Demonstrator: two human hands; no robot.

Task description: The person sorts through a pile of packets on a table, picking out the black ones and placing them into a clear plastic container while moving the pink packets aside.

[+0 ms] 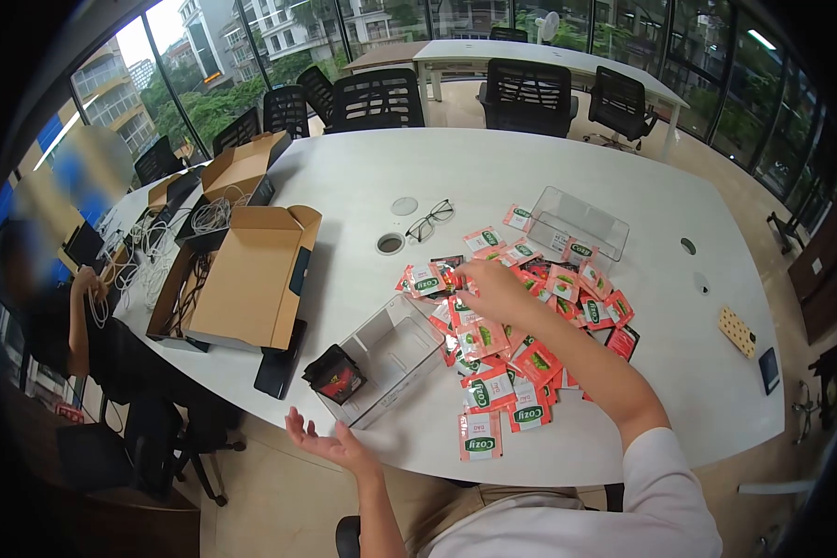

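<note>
Many red and white Cozy sachets [488, 391] lie in a loose pile on the white table [363, 186]. My right hand [484, 284] reaches over the pile's upper left part, its fingers bent together at a dark red packet [448, 270]; the exact grip is too small to tell. A clear plastic box [391, 358] with dividers stands left of the pile, with black and red packets [337, 375] in its left end. Palm up, my left hand [330, 445] is held near the table edge below that box, fingers spread, holding nothing.
A second clear container [578, 223] lies behind the pile, near eyeglasses [430, 220]. Open cardboard boxes [251, 279] and tangled cables [153, 256] are at the left. A yellow case [737, 332] and phone [769, 370] lie right. Another person's hand [88, 282] holds a cable.
</note>
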